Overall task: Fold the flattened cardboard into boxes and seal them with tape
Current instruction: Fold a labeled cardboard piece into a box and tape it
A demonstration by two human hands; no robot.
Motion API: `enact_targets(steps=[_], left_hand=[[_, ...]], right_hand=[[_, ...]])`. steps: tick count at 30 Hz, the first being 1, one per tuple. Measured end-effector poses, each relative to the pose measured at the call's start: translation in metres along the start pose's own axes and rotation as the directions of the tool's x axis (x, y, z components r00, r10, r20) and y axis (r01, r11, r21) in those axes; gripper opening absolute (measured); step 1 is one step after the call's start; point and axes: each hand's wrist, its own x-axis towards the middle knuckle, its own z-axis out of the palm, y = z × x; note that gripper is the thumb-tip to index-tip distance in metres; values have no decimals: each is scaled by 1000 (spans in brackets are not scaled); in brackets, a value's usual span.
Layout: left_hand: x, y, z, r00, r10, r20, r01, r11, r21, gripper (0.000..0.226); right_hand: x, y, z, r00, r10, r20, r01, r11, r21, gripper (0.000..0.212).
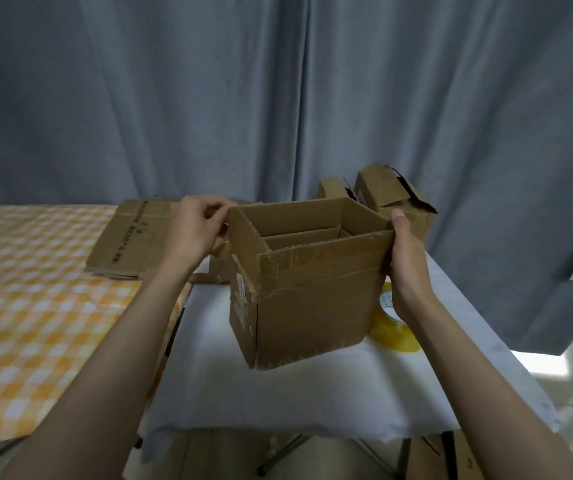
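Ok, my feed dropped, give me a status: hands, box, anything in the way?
Left hand pinching box rim, right hand gripping opposite corner. Box upright, top open. Tape roll behind it; nothing blocking.

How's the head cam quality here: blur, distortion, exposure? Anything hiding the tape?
Head view: soft throughout, lettering on the flattened cardboard unreadable; wide-angle bowing at the curtain edges; dim, even light, with one blown-out patch of floor at right. The open box, held by the left hand and right hand, covers part of the yellow tape roll.
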Motion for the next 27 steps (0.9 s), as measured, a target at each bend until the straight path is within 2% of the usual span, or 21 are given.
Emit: enact_targets(steps=[3,5,6,7,9,12,14,16,21,24,27], left_hand=[[-11,6,-1,979,-79,190,120,969,-216,54],[-22,3,3,962,-83,262,149,959,-240,64],[-28,2,6,963,-83,255,145,961,-234,64],[-34,3,8,975,-76,209,124,966,-227,62],[-41,6,8,1000,-25,0,25,988,-154,55],[-46,13,-2,942,136,-308,-166,984,-72,35],[-49,18,-9,906,208,-369,-226,974,-6,19],[-59,24,-8,922,215,-322,-227,974,3,14],[-84,25,2,975,148,-166,-175,972,-159,27],[-89,23,1,983,149,-110,-168,968,-187,40],[-95,21,0,990,95,-105,-120,956,-269,43]], right_hand=[[-3,-2,1,998,-66,19,66,998,6,52],[-6,-2,2,993,-107,52,107,994,10,55],[-8,-2,3,991,-111,68,110,994,23,57],[-10,-3,3,991,-106,85,103,994,41,59],[-13,-3,2,989,-91,116,85,995,61,63],[-17,-4,-2,982,-85,170,70,993,91,70],[-18,-5,-6,974,-69,218,44,992,116,77],[-20,-6,-9,964,-59,259,23,990,138,81],[-30,-6,-13,967,-50,248,0,981,194,73],[-36,-6,-16,965,-52,259,11,988,157,67],[-42,-5,-19,956,-64,287,37,995,98,59]])
